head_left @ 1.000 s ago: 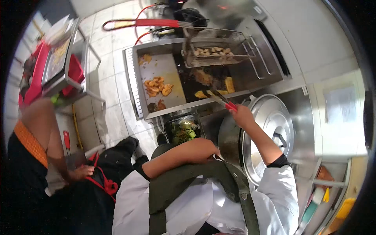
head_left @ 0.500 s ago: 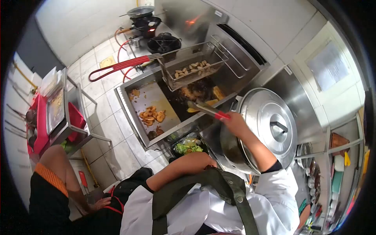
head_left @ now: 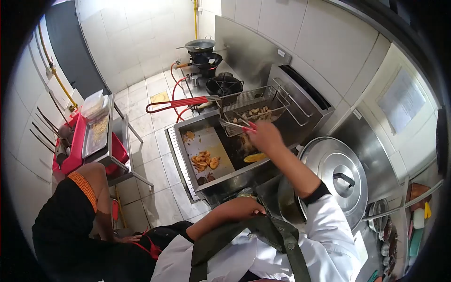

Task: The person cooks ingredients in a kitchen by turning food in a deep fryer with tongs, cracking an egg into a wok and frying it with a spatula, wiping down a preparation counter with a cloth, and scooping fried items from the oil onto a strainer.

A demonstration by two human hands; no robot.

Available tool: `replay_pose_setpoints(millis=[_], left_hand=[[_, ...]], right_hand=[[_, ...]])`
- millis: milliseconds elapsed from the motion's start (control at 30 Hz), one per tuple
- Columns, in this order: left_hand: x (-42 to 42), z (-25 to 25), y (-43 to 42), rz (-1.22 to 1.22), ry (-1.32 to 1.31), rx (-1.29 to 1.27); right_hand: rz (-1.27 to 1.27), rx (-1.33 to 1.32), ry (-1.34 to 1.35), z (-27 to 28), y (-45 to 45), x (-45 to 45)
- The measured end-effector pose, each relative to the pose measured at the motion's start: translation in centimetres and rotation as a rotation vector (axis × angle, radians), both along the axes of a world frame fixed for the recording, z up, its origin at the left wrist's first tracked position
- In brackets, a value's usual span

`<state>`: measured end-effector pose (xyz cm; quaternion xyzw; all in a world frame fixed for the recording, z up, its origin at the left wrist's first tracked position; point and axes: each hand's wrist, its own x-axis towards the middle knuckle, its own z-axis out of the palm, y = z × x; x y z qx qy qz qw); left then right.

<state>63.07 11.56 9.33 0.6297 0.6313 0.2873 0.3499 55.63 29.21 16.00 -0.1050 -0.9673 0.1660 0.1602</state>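
Note:
My right hand (head_left: 267, 137) is closed around red-handled tongs (head_left: 238, 125). The tongs reach over the deep fryer, their tips by the near side of a wire fry basket (head_left: 263, 101). Small pale-brown pieces (head_left: 257, 113) lie in that basket, which has a long red handle. Below, a yellow piece of food (head_left: 254, 158) sits in the dark oil. Golden fried pieces (head_left: 205, 160) rest on the fryer's metal side plate (head_left: 220, 145). My left hand (head_left: 249, 206) stays low at my waist, fingers curled in; whatever they may hold is hidden.
A large lidded pot (head_left: 336, 178) stands right of the fryer. Burners with black pans (head_left: 224, 87) are behind it. On the left, a metal cart (head_left: 112, 155) carries a tray (head_left: 98, 134) and pink bins. Another person's leg and hand (head_left: 129, 238) are at lower left.
My right hand has lifted the tongs from the oil up to the fry basket. The camera view has shifted, so the fryer appears lower and further right. My left hand stays near my waist.

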Motion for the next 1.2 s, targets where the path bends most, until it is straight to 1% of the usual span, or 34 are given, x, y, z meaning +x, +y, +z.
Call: replay_pose_setpoints(millis=[100,167,200,267,300,367,400,433,467,500,567,600,633,667,700,767,800,833,900,933,1000,1033,1067,1133,1167,1200], left_hand=[[0.1,-1.0,-0.2,0.030,-0.006,-0.010],[0.0,-1.9,-0.7,0.077,-0.038,0.012],[-0.1,-1.5,-0.9,0.083,-0.037,-0.017],[-0.2,-0.3,-1.3,0.085,-0.037,-0.079],[-0.2,-0.3,-1.6,0.089,-0.060,-0.065],[-0.4,-0.7,-1.6,0.058,-0.104,-0.029],[-0.6,-1.0,-1.3,0.054,-0.136,-0.017],[-0.6,-1.4,-0.7,0.026,-0.171,-0.008],[-0.6,-1.9,0.2,-0.027,-0.211,-0.007],[-0.5,-2.6,1.1,-0.067,-0.223,-0.043],[0.5,-3.5,2.9,-0.149,-0.275,-0.125],[1.1,-3.5,3.5,-0.168,-0.304,-0.171],[1.7,-3.4,4.3,-0.242,-0.318,-0.159],[2.5,-3.1,5.3,-0.292,-0.327,-0.140],[3.8,-2.7,6.2,-0.315,-0.382,-0.188],[6.0,-1.5,7.3,-0.290,-0.472,-0.272],[6.9,-1.1,7.4,-0.308,-0.470,-0.251],[8.2,-0.8,7.9,-0.314,-0.466,-0.229],[11.3,-0.1,9.0,-0.319,-0.432,-0.177],[13.0,0.3,9.4,-0.317,-0.403,-0.143],[17.0,1.2,10.6,-0.306,-0.348,-0.068],[19.6,2.0,11.2,-0.279,-0.279,-0.026],[21.7,1.5,11.7,-0.301,-0.314,-0.054],[25.6,-0.2,13.5,-0.319,-0.395,-0.077],[27.9,-0.6,14.1,-0.285,-0.446,-0.070],[30.2,-0.5,14.8,-0.286,-0.429,-0.102]], right_hand=[[-0.002,-0.006,-0.091,-3.8,-0.9,-6.0],[-0.026,-0.031,-0.158,-4.0,-1.3,-8.0],[-0.041,-0.044,-0.191,-4.1,-1.5,-8.5],[-0.031,-0.039,-0.108,-4.8,-1.9,-8.5],[-0.034,-0.039,-0.069,-5.3,-2.1,-8.1],[-0.049,-0.099,-0.042,-4.1,-3.3,-4.7],[-0.012,-0.145,0.001,-4.6,-3.5,-2.9],[-0.080,-0.145,-0.183,-3.0,-4.2,-0.6],[-0.073,-0.055,-0.032,-5.8,-3.8,1.0],[0.038,-0.115,0.125,-7.9,-2.8,2.6],[0.065,-0.503,0.100,-3.4,-1.8,9.4],[0.091,-0.479,0.239,-3.8,-0.2,11.9],[0.026,-0.575,0.201,-2.0,1.4,15.4],[-0.011,-0.672,0.174,0.8,3.0,18.8],[-0.097,-0.604,0.356,2.6,4.4,22.8],[-0.256,-0.268,0.581,4.0,8.6,31.2],[-0.496,-0.173,0.629,5.0,9.2,35.2],[-0.620,-0.225,0.807,6.0,10.3,39.6],[-0.852,0.010,0.847,6.5,14.9,49.1],[-0.949,0.048,0.878,7.8,16.0,53.0],[-1.104,0.281,0.841,7.5,21.4,62.0],[-1.125,0.392,0.851,7.8,24.6,66.1],[-1.139,0.493,0.855,7.8,27.8,69.8],[-1.150,0.545,0.819,8.6,35.8,77.0],[-1.175,0.572,0.724,9.6,38.6,79.2],[-1.192,0.593,0.631,10.9,41.2,80.8]])
